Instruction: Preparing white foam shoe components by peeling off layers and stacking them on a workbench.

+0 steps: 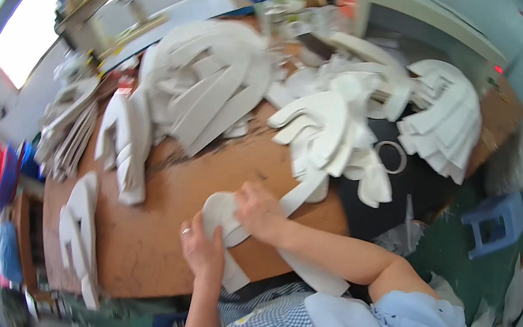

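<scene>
Near the front edge of the table I hold a white, curved, felt-like piece. My left hand, with a ring on one finger, grips its near left side between thumb and fingers. Bent over its upper right part are the fingers of my right hand; what lies beneath them is hidden. A white strip runs from beside the right hand toward the pile. Another flat white end sticks out below the held piece, and a broad white one lies under my right forearm.
Beyond my hands stand a large heap of white curved pieces, a looser pile and a fanned stack. More pieces lie at the left edge of the brown table. A blue plastic stool stands at right.
</scene>
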Tool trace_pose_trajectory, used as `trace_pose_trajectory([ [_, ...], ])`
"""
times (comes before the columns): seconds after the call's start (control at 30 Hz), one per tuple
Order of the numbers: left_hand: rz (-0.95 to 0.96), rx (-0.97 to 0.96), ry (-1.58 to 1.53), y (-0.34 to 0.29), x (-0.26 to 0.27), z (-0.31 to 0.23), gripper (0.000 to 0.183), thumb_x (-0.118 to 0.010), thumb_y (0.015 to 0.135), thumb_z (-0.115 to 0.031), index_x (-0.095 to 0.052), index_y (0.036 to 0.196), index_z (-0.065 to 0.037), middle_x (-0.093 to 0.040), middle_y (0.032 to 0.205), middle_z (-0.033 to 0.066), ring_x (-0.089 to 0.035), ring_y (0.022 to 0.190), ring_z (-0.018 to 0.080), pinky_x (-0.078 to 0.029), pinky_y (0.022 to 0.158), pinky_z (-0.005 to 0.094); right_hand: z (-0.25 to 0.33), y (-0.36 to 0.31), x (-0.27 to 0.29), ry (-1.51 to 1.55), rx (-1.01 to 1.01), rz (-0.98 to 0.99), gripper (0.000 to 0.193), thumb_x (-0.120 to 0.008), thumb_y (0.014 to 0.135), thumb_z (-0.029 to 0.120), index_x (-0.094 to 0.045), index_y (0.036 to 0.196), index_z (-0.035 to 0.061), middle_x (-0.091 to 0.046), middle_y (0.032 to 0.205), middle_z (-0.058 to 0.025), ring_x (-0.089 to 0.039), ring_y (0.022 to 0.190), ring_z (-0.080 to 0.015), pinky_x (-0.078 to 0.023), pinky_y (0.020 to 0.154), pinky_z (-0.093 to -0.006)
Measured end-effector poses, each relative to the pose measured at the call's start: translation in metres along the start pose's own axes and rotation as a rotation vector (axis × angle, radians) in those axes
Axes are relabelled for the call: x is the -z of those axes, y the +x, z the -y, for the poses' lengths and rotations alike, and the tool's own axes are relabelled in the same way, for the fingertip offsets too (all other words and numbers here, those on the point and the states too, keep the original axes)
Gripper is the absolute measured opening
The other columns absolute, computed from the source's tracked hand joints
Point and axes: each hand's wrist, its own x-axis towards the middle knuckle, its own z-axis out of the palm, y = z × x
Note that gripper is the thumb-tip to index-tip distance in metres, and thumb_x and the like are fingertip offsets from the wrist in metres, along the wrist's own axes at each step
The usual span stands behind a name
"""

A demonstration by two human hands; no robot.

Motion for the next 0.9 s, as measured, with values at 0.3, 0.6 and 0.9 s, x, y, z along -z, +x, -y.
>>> trace_pose_trajectory([
  [0.3, -0.174, -0.144, 0.080, -0.002, -0.003, 0.008, 0.023, -0.067, 0.086, -0.006, -0.067, 0.109, -0.004, -0.068, 0.103, 0.0106, -0.066, 0.093, 0.0290, -0.055, 0.075, 0.0382, -0.001, 0.010, 0.000, 0.193, -0.011, -0.102, 0.020, -0.072, 0.082, 0.016, -0.061, 0.096, 0.0057, -0.055, 0.095, -0.0111, -0.059, 0.090, -0.0293, -0.051, 0.076, -0.0394],
  [0.6, -0.189, -0.091, -0.065, -0.004, -0.003, 0.013, 0.020, -0.068, 0.087, -0.008, -0.064, 0.105, -0.003, -0.066, 0.105, 0.0113, -0.064, 0.089, 0.0293, -0.054, 0.074, 0.0389, 0.001, 0.009, 0.009, 0.261, -0.053, -0.079, 0.022, -0.075, 0.079, 0.017, -0.060, 0.091, 0.0057, -0.055, 0.087, -0.0083, -0.058, 0.087, -0.0272, -0.048, 0.075, -0.0392],
  [0.9, 0.035, 0.248, -0.460, 0.019, 0.013, 0.020, 0.027, -0.055, 0.102, -0.024, -0.067, 0.105, 0.000, -0.071, 0.088, 0.0122, -0.067, 0.078, 0.0214, -0.052, 0.070, 0.0337, -0.004, 0.011, 0.014, 0.292, 0.133, -0.099, 0.023, -0.076, 0.075, 0.013, -0.056, 0.086, 0.0071, -0.057, 0.090, -0.0078, -0.057, 0.090, -0.0290, -0.046, 0.081, -0.0389],
])
